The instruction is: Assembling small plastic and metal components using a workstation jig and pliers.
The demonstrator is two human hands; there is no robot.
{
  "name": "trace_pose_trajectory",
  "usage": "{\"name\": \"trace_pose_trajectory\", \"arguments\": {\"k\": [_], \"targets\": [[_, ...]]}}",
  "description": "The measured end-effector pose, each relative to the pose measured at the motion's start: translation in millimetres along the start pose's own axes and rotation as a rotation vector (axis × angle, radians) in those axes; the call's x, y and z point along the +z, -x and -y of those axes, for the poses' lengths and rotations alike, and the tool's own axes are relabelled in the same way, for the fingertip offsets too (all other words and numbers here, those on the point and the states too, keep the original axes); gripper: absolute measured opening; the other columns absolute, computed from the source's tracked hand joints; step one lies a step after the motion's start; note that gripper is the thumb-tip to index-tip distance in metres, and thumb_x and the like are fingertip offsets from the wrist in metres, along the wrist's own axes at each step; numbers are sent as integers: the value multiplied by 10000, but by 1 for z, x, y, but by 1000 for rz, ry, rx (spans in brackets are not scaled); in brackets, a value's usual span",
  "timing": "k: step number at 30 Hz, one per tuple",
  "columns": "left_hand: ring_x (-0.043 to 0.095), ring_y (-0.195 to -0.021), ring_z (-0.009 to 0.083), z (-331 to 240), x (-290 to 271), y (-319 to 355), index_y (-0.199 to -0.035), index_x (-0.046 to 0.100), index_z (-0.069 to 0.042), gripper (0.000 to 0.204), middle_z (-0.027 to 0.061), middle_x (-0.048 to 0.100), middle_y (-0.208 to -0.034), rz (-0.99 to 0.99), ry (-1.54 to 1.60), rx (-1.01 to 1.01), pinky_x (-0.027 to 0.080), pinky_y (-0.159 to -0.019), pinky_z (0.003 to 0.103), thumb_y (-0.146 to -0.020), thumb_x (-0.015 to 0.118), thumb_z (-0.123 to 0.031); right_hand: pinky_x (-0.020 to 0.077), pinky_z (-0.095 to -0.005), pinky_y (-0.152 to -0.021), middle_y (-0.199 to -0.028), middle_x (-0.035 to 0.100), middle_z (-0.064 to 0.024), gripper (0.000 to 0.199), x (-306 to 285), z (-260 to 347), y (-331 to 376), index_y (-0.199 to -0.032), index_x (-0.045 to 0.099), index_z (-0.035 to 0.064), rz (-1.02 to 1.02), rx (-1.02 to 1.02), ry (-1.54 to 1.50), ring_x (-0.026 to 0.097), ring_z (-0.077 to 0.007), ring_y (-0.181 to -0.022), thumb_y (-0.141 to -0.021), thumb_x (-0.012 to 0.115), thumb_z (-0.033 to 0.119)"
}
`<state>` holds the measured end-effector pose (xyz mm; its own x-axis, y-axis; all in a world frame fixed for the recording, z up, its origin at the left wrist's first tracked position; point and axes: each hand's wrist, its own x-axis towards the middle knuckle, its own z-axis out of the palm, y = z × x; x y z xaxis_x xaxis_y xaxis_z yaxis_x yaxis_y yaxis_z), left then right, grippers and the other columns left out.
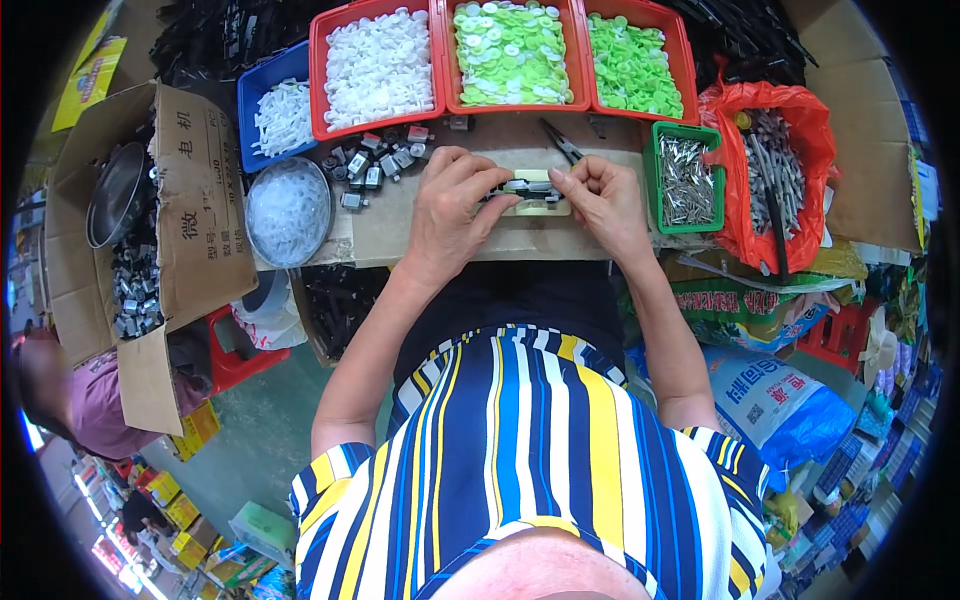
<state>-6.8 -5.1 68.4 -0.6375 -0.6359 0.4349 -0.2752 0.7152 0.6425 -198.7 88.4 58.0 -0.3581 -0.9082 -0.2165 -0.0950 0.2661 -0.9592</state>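
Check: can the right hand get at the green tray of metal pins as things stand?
Probably yes. The right hand is beside the green tray, open-topped, nothing lying between. Its fingers are on the small part, so it would have to let go.

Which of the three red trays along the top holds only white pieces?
The leftmost red tray, beside the blue bin; the other two hold green pieces.
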Motion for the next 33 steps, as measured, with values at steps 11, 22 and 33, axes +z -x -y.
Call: {"name": "trace_pose_trajectory", "arguments": {"k": [11, 22, 33], "targets": [[572, -926, 282, 6, 7, 2, -934, 717, -33, 249, 74, 663, -896, 9, 28, 24, 484, -792, 377, -704, 801, -79, 317, -236, -449, -570, 532, 28, 325, 0, 2, -2, -735, 620, 21, 15, 4, 147, 443, -29, -504, -894, 741, 276], [571, -853, 261, 5, 12, -1, -857, 725, -52, 140, 61, 638, -836, -39, -14, 106, 488, -731, 362, -726, 775, -55, 388, -331, -470, -550, 559, -75, 372, 0, 17, 3, -690, 605, -6, -66, -189, 516, 501, -144, -483, -815, 797, 287], [569, -838, 278, 0, 11, 0, -850, 712, -38, 129, 78, 627, -831, -9, -26, 95, 478, -723, 376, -732, 764, -47, 421, -333, -542, -633, 511, -83, 355, -15, 12, 2, -854, 554, 20, -22, -199, 400, 524, -186, -569, -793, 807, 261]]}}
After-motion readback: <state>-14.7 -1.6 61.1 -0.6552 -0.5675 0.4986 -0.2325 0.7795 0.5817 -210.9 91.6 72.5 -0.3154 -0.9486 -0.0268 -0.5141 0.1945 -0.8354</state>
